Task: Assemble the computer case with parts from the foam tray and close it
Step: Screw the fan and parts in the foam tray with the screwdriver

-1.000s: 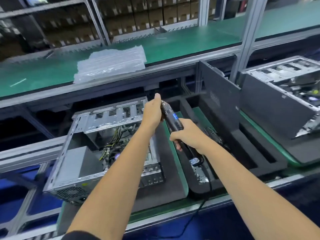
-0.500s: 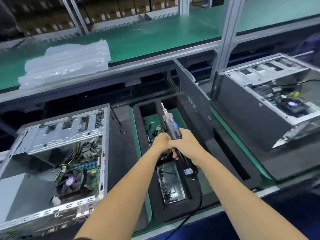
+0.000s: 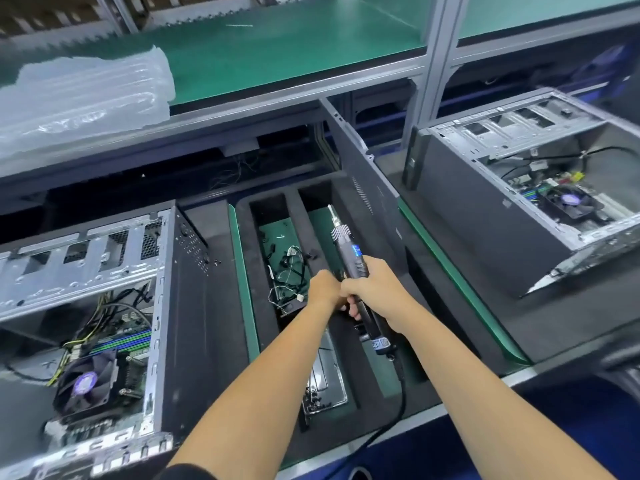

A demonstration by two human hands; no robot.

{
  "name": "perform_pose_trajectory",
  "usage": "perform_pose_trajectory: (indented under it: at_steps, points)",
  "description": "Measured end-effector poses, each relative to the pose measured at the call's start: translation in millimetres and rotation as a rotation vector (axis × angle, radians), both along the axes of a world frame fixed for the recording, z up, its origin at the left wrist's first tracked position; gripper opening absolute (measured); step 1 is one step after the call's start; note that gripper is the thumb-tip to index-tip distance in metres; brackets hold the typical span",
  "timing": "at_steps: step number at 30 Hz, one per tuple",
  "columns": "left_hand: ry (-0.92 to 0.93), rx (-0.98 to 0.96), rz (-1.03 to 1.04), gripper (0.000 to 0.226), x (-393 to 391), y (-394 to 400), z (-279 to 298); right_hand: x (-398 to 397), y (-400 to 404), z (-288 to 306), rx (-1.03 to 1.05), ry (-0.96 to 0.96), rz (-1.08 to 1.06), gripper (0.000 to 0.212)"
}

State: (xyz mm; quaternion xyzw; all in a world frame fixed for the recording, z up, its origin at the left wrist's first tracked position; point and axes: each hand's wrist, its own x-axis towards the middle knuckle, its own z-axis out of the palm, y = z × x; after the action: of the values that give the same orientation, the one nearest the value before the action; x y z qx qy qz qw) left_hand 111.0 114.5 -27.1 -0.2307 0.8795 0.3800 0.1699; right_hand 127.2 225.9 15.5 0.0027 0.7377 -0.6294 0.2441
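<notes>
Black cord trails off the near edge of the bench and runs up into the electric screwdriver (image 3: pixel 360 289), which the right hand (image 3: pixel 375 294) grips round its barrel, fingers curled tight, tip pointing away over the foam tray (image 3: pixel 349 341). The left hand (image 3: pixel 323 289) sits hard against the right, just left of the tool; its fingers are turned away and down toward the tray, so I cannot tell whether they pinch a screw, touch the driver or hold nothing. Below the forearms, in the tray's near pocket, lies a metal plate (image 3: pixel 327 382) with what look like small screws at its near end; a little farther, a loose wire harness (image 3: pixel 289 278) rests on the green floor of the left pocket. Left of the tray stands the open computer case (image 3: pixel 104 306) — fan and board exposed, its side not yet fitted. A dark side panel (image 3: pixel 363 178) leans upright at the tray's far right edge. Farther right sits a second open case (image 3: pixel 530 188). By my reading this is the part-fetching step, with closing far off: the next move calls for picking a fastener or part from the tray and carrying it left to the case — driver kept ready in the right.
</notes>
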Motion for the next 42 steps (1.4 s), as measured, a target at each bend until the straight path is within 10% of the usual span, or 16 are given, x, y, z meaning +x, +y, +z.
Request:
perform_pose_trajectory:
  at_steps: [9,14,20,29,42]
  points:
    - [0.009,0.003,-0.119,0.014,-8.2,-26.2,3.3,-3.9,-21.3,-1.5,-0.006,-0.001,0.065,0.017]
    - [0.094,-0.400,-0.151,0.019,-5.1,-51.2,-0.7,-3.4,-28.1,-3.4,-0.038,-0.012,0.077,0.020]
    - [-0.241,-0.657,-0.556,0.043,9.7,-64.3,-33.7,-0.8,-33.2,-3.7,-0.034,-0.030,0.098,0.020]
    - [-0.104,-0.523,-0.535,0.013,-11.2,-79.8,38.7,-5.3,-31.3,7.1,-0.057,-0.011,0.031,0.020]
    - [0.358,-0.145,-0.249,0.028,49.9,-183.6,180.2,16.8,-103.8,99.7,-0.127,0.213,0.050,0.021]
